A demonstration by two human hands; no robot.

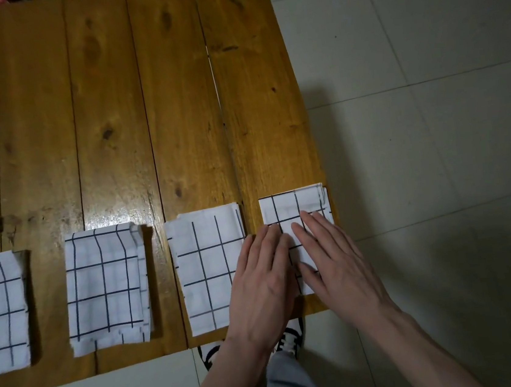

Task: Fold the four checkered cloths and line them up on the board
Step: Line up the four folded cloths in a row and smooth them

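- The board, a wide top of wooden planks, is taking up most of the view and is serving as the work surface; its near edge is giving the row of cloths a line to follow.
- Four checkered cloths are lying folded along that near edge, set apart with bare wood showing between them: the leftmost cloth running out of view, the second cloth with uneven layers showing at its right side, the third cloth, and the rightmost cloth sitting at the board's right edge.
- The left hand is lying flat with fingers straight and together, gripping nothing, pressing on the rightmost cloth's left part, probably to flatten the fold; it is also overlapping the third cloth's right edge.
- The right hand is lying beside it, likewise flat with straight fingers, pressing the same cloth, seemingly smoothing or squaring it into the row.
- Judging by this, the task is nearing its finish.
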